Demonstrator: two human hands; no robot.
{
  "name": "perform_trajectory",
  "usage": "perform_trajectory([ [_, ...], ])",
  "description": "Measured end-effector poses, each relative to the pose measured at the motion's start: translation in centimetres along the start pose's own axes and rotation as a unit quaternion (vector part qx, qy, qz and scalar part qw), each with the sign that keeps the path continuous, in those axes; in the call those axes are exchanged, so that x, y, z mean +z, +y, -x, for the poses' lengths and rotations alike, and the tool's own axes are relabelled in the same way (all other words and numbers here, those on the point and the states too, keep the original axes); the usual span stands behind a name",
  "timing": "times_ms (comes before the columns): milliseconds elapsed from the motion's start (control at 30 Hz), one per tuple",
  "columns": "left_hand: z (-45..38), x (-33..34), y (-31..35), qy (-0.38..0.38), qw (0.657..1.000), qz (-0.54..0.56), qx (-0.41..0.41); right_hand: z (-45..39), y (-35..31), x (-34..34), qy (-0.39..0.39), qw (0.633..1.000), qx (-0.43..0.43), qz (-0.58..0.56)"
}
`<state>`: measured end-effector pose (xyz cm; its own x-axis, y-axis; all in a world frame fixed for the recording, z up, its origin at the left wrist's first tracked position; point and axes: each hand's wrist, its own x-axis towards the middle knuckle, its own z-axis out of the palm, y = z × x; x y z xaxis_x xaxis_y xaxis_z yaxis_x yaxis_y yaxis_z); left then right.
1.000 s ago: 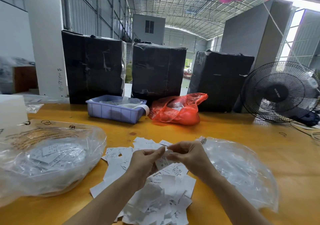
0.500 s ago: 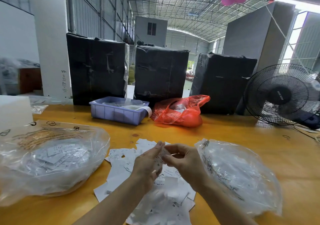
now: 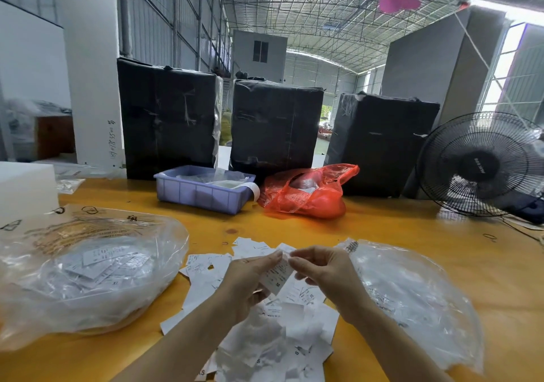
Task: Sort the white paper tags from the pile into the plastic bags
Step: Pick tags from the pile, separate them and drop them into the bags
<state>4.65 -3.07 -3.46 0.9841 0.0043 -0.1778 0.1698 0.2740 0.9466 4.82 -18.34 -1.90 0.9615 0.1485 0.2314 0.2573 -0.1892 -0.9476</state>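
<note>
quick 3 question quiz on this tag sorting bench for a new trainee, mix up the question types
1. True or false: both hands pinch one tag above the pile.
2. Multiple choice: what stands directly to the right of the purple bin? A) a fan B) a red plastic bag C) a white block
3. Fill in: a clear plastic bag lies on each ____ of the pile.

Key
1. True: the left hand and right hand hold one white tag over the pile of tags.
2. B: the red plastic bag sits beside the purple bin.
3. side: left bag, right bag.
</note>
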Motion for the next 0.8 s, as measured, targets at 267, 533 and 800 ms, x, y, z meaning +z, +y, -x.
perform_trajectory([
  [267,-0.1,-0.4,-0.2,-0.07,0.996,-0.056,-0.026,-0.4,0.1,-0.4,0.027,0.988,0.088,-0.124],
  [533,-0.3,-1.1,0.3,-0.109,0.991,-0.076,-0.026,-0.5,0.1,-0.4,0.06,0.988,0.082,-0.118],
  [800,0.1,-0.9,0.7,-0.068,0.996,-0.056,0.005,-0.6,0.1,-0.6,0.09,0.985,0.069,-0.128],
])
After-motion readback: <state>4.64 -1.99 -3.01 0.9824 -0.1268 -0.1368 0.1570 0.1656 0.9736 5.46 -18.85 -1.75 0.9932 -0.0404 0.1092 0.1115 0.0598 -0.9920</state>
